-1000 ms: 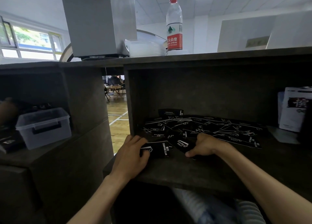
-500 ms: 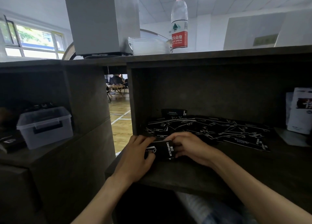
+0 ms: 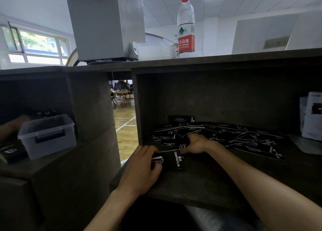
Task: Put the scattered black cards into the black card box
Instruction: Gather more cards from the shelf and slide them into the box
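Head view: left hand (image 3: 142, 169) grips black card box (image 3: 171, 160) at shelf (image 3: 200, 183) front, fingers curled over its left end. Right hand (image 3: 197, 143) fingers curled down on scattered black cards (image 3: 244, 140) just behind the box; pinch unclear.

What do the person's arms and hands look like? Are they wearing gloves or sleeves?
No gloves and no sleeves in view. Both forearms are bare all the way to the bottom edge of the picture. The left hand and right hand show no rings, watch or bracelets.
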Tool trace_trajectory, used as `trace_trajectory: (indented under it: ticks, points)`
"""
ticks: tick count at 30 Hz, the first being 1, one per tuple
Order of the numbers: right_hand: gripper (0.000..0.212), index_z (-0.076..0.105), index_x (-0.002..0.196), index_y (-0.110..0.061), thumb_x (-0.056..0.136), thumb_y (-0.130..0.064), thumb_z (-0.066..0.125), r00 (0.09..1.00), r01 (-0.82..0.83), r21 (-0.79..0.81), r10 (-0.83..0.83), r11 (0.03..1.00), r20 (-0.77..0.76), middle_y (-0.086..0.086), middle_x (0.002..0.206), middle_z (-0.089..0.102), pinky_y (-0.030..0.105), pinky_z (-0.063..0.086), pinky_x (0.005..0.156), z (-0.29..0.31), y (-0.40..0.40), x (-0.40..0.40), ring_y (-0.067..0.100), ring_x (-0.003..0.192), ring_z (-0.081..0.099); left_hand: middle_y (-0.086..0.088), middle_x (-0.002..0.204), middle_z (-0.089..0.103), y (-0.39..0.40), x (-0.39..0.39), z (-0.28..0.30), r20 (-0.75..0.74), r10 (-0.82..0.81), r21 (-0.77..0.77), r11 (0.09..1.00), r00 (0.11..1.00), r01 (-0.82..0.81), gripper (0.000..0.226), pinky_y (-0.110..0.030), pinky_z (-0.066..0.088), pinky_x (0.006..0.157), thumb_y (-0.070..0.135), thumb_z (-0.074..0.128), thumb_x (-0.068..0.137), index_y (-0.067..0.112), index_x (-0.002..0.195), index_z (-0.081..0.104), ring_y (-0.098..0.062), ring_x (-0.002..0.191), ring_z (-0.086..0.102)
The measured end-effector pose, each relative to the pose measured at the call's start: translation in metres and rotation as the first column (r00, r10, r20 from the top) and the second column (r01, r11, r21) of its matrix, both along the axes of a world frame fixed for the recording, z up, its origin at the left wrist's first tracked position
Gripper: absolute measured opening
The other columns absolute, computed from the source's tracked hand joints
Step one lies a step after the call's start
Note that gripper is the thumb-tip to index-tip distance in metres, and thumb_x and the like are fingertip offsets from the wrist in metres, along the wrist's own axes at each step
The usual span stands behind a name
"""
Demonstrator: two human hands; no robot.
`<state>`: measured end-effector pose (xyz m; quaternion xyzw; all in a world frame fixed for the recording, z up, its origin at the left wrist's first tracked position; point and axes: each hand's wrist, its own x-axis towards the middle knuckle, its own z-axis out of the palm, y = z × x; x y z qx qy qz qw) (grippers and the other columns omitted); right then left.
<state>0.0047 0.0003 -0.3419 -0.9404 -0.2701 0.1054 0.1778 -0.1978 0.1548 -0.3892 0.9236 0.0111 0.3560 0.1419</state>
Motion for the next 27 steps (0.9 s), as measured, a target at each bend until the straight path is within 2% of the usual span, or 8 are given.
trace_trajectory:
  ticks: [4, 8, 10, 13, 18, 22, 25, 27]
  points:
    - [0.088, 0.048, 0.140, -0.020, 0.067, -0.059, 0.080, 0.999, -0.050, -0.096, 0.050, 0.994, 0.003, 0.004, 0.141, 0.052, 0.041, 0.043, 0.106, 0.005, 0.000, -0.001, 0.024, 0.125, 0.051, 0.028, 0.096, 0.042, -0.001, -0.001, 0.000, -0.002, 0.012, -0.003, 1.000, 1.000, -0.012, 0.029, -0.014, 0.036, 0.077, 0.036, 0.054, 0.084, 0.035, 0.113, 0.050, 0.001, 0.098, 0.042]
    - [0.103, 0.029, 0.152, -0.025, 0.068, -0.044, 0.086, 0.990, -0.125, -0.025, 0.122, 0.992, -0.075, 0.005, 0.152, 0.038, 0.043, 0.038, 0.112, 0.011, -0.007, -0.005, 0.025, 0.136, 0.041, 0.019, 0.100, 0.050, -0.001, 0.000, 0.000, -0.001, 0.027, 0.019, 0.999, 1.000, -0.027, 0.024, -0.016, 0.035, 0.076, 0.038, 0.050, 0.084, 0.032, 0.107, 0.052, 0.000, 0.097, 0.039]
    - [0.101, 0.032, 0.150, -0.026, 0.067, -0.041, 0.088, 0.991, -0.120, 0.018, 0.121, 0.993, -0.064, 0.005, 0.149, 0.039, 0.043, 0.038, 0.112, 0.011, -0.013, -0.008, 0.024, 0.134, 0.041, 0.018, 0.100, 0.051, -0.001, 0.001, 0.000, -0.006, 0.031, 0.019, 0.999, 1.000, -0.030, 0.026, -0.017, 0.036, 0.076, 0.038, 0.049, 0.084, 0.032, 0.109, 0.052, -0.001, 0.097, 0.039]
    - [0.084, 0.043, 0.142, -0.020, 0.071, -0.026, 0.087, 0.995, -0.056, 0.218, 0.072, 0.974, -0.066, 0.001, 0.132, 0.047, 0.030, 0.044, 0.101, 0.007, -0.021, -0.010, 0.018, 0.120, 0.050, 0.017, 0.100, 0.051, -0.001, 0.001, 0.000, -0.005, 0.036, 0.021, 0.999, 0.999, -0.036, 0.026, -0.018, 0.038, 0.076, 0.036, 0.051, 0.084, 0.031, 0.110, 0.053, -0.002, 0.097, 0.040]
    - [0.040, 0.061, 0.112, -0.013, 0.078, -0.005, 0.079, 0.981, 0.145, 0.536, -0.048, 0.832, -0.190, 0.002, 0.099, 0.067, 0.022, 0.050, 0.070, 0.002, -0.039, -0.004, 0.012, 0.089, 0.063, 0.018, 0.100, 0.051, -0.001, 0.001, 0.000, -0.016, 0.044, 0.019, 0.999, 0.999, -0.043, 0.027, -0.016, 0.036, 0.075, 0.036, 0.053, 0.085, 0.031, 0.112, 0.053, 0.000, 0.097, 0.039]
    - [0.036, 0.055, 0.102, -0.017, 0.078, -0.001, 0.075, 0.975, 0.223, 0.624, -0.175, 0.749, -0.139, 0.008, 0.106, 0.066, 0.028, 0.048, 0.076, 0.001, -0.050, 0.005, 0.016, 0.091, 0.061, 0.019, 0.101, 0.050, -0.001, 0.001, 0.000, -0.024, 0.045, 0.012, 0.999, 0.999, -0.045, 0.028, -0.016, 0.038, 0.077, 0.037, 0.054, 0.086, 0.032, 0.114, 0.053, 0.001, 0.098, 0.039]
    - [0.040, 0.053, 0.115, -0.024, 0.085, -0.001, 0.065, 0.978, 0.184, 0.757, -0.191, 0.627, -0.080, 0.006, 0.111, 0.066, 0.028, 0.055, 0.077, 0.007, -0.054, 0.002, 0.015, 0.092, 0.063, 0.017, 0.103, 0.051, -0.001, 0.001, 0.000, -0.021, 0.048, 0.014, 0.999, 0.999, -0.047, 0.028, -0.018, 0.040, 0.078, 0.036, 0.055, 0.087, 0.030, 0.114, 0.053, 0.000, 0.098, 0.039]
    - [0.055, 0.048, 0.132, -0.029, 0.087, 0.000, 0.062, 0.977, 0.040, 0.791, -0.189, 0.610, 0.096, 0.000, 0.111, 0.063, 0.016, 0.054, 0.070, 0.013, -0.055, -0.007, 0.010, 0.090, 0.062, 0.017, 0.104, 0.053, -0.001, 0.001, 0.000, -0.019, 0.049, 0.012, 0.999, 0.999, -0.049, 0.028, -0.019, 0.041, 0.079, 0.036, 0.055, 0.087, 0.030, 0.115, 0.053, 0.000, 0.098, 0.039]
